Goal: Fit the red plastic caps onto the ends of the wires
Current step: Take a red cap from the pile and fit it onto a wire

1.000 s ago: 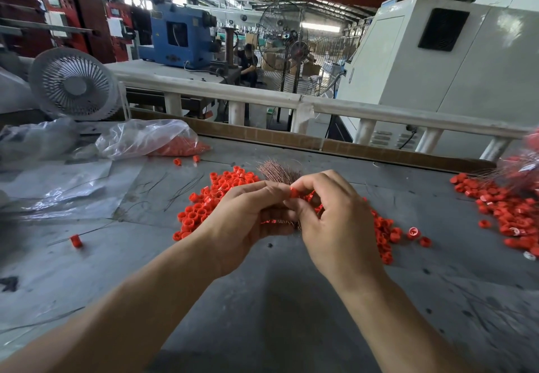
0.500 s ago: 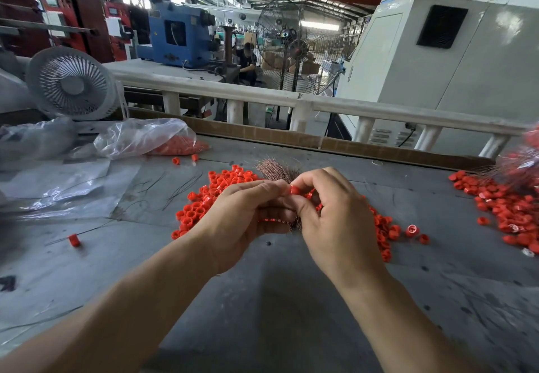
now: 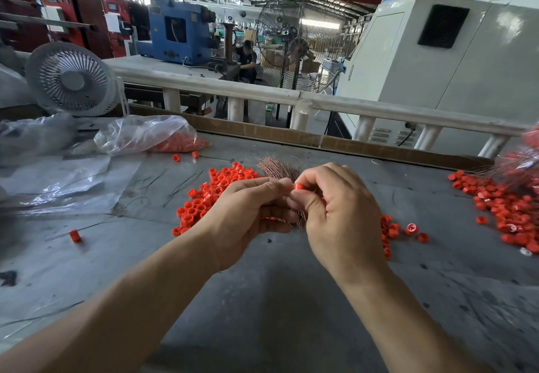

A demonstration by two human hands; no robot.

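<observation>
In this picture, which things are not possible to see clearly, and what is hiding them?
Head view, the only one:
- Lower part of the thin copper wire bundle: covered by the left hand and right hand.
- Whether a wire end has entered the small red plastic cap pinched by the right hand: hidden by the fingers.
- Capped wires at the right edge: blurred and cut off.
- Contents of the clear plastic bag: veiled by the film.

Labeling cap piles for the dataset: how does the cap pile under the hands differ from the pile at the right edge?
The centre pile lies under the hands, partly hidden by them; the right pile lies clear of both hands. Most caps in the centre pile show open mouths; the right pile looks flatter, with a few whitish pieces mixed in. Thin wires fan out behind the centre pile; a wire bundle with red caps sits beside the right pile. Both are loose red caps on the grey table.
</observation>
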